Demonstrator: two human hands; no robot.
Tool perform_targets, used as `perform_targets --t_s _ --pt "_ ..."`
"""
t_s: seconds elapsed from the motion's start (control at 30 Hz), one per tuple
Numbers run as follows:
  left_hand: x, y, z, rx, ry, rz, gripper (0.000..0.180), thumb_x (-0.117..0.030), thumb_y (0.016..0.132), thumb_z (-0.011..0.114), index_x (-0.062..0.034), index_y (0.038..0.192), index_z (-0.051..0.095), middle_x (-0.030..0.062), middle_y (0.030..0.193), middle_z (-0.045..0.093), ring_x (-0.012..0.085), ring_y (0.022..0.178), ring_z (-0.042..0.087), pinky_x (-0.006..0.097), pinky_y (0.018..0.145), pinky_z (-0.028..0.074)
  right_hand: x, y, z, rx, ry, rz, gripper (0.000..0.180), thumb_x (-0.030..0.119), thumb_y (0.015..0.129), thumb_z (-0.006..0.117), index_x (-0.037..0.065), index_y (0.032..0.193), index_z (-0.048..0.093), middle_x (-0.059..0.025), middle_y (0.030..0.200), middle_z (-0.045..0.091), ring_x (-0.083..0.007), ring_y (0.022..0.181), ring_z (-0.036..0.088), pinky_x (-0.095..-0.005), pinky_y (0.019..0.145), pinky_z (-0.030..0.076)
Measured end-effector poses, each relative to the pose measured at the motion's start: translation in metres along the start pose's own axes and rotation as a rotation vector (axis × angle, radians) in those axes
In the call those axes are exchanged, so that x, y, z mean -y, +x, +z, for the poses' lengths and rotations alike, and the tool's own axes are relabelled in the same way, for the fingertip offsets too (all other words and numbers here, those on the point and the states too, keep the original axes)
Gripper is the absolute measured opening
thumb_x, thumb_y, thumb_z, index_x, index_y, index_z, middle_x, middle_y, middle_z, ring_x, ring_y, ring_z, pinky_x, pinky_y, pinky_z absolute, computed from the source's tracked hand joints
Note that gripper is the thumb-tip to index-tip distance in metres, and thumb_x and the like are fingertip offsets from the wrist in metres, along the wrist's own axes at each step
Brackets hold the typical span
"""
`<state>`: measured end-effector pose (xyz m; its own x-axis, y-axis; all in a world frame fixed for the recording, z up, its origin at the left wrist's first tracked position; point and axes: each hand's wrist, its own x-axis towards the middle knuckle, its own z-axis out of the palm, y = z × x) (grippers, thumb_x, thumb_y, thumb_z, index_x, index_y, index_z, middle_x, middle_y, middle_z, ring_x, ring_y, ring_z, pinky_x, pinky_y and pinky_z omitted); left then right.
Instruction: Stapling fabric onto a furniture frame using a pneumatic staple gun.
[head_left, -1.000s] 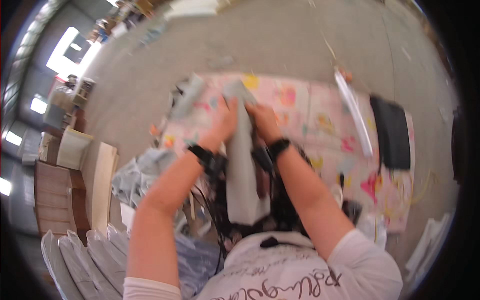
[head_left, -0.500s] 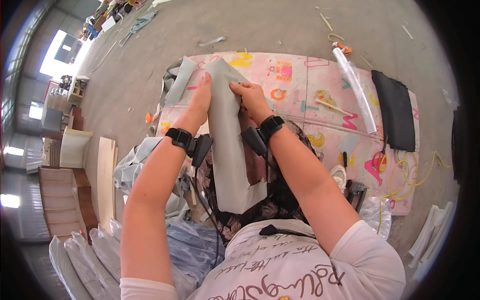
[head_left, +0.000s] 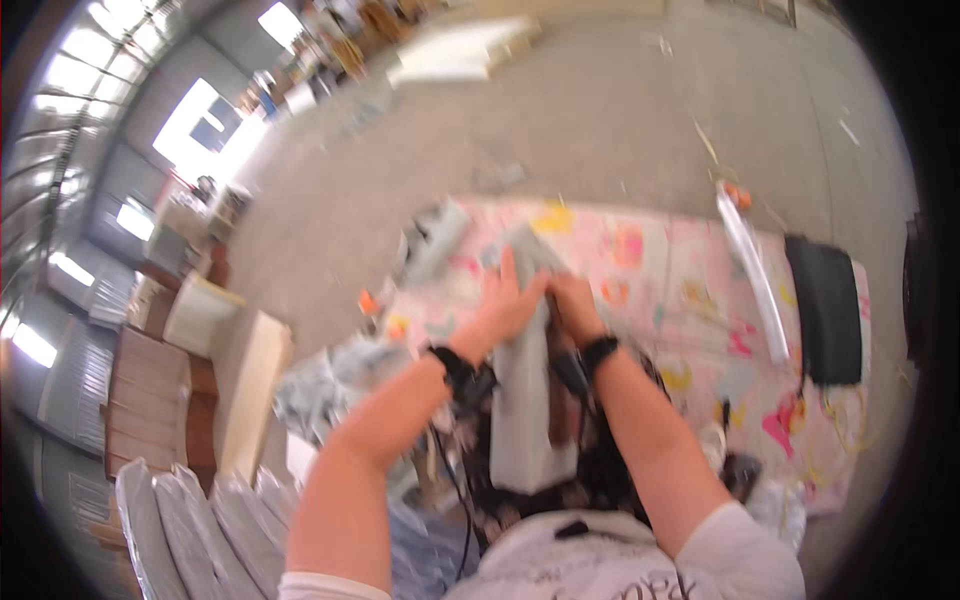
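A long block (head_left: 521, 420) in smooth grey leather-like covering rests lengthwise over my lap. Brown board (head_left: 563, 420) shows along its right side, where the covering does not reach. My left hand (head_left: 503, 303) lies on the upper part of the covering, fingers stretched apart and one pointing toward the far end. Its right side meets my right hand (head_left: 574, 302), whose fingers are closed on the covering's right edge. Motion blur softens both hands, and the right fingertips are hidden. Each wrist wears a black strap with a small device.
A pink patterned mat (head_left: 690, 290) lies beyond my lap, bearing a clear plastic roll (head_left: 752, 275) and a black folded sheet (head_left: 828, 310). Crumpled grey material (head_left: 335, 385) is heaped at left. Plastic-wrapped pieces (head_left: 200, 530) stand at lower left, near a pale board (head_left: 255, 395).
The view has tilted up, so the block and mat sit lower. My left hand has come from the block's left side onto its top, against my right hand.
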<state>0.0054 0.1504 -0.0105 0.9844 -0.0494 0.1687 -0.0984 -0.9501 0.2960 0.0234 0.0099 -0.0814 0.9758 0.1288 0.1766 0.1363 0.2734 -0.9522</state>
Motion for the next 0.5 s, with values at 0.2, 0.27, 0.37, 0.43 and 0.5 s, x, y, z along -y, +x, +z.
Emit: perform_targets --t_s 0.2,0.27,0.37,0.43,0.5 --pt "-0.011 -0.021 -0.013 0.068 -0.328 -0.316 0.088 -0.051 0.091 0.050 0.0108 0.143 0.017 0.0384 0.134 0.041 0.0474 0.124 0.045 0.044 0.103 0.038 0.017 -0.013 0.016 -0.093 0.304 0.388 0.024 0.028 0.086 0.069 0.008 0.075 0.064 0.0025 0.056 0.053 -0.0068 0.039 0.042 -0.0238 0.036 0.030" --pt "-0.017 -0.021 -0.016 0.117 -0.318 -0.339 0.088 -0.052 0.092 0.049 0.0105 0.144 0.015 0.0401 0.132 0.042 0.0498 0.122 0.045 0.045 0.103 0.037 0.024 -0.015 0.015 -0.083 0.289 0.428 0.029 0.030 0.086 0.070 0.007 0.072 0.061 0.0013 0.054 0.052 -0.0082 0.039 0.042 -0.0234 0.036 0.032" --pt "-0.028 -0.011 -0.020 0.065 -0.180 -0.286 0.085 -0.049 0.092 0.047 0.0115 0.143 0.017 0.0426 0.127 0.043 0.0522 0.115 0.049 0.048 0.100 0.040 0.037 -0.008 0.015 -0.101 0.287 0.395 0.028 0.031 0.086 0.070 0.007 0.072 0.061 0.0014 0.055 0.052 -0.0078 0.039 0.042 -0.0236 0.036 0.032" --pt "-0.039 -0.011 -0.023 0.082 -0.117 -0.301 0.081 -0.046 0.093 0.045 0.0111 0.143 0.017 0.0437 0.122 0.045 0.0535 0.110 0.052 0.050 0.096 0.043 0.035 -0.007 0.012 -0.108 0.296 0.396 0.028 0.031 0.086 0.070 0.007 0.072 0.061 0.0015 0.055 0.052 -0.0078 0.039 0.042 -0.0234 0.036 0.032" --pt "-0.045 -0.005 -0.016 0.091 -0.085 -0.302 0.079 -0.045 0.093 0.045 0.0092 0.144 0.018 0.0417 0.122 0.046 0.0520 0.110 0.052 0.050 0.094 0.044 0.033 -0.006 0.005 -0.108 0.302 0.393 0.028 0.031 0.086 0.070 0.007 0.072 0.061 0.0015 0.055 0.052 -0.0078 0.039 0.042 -0.0232 0.036 0.032"
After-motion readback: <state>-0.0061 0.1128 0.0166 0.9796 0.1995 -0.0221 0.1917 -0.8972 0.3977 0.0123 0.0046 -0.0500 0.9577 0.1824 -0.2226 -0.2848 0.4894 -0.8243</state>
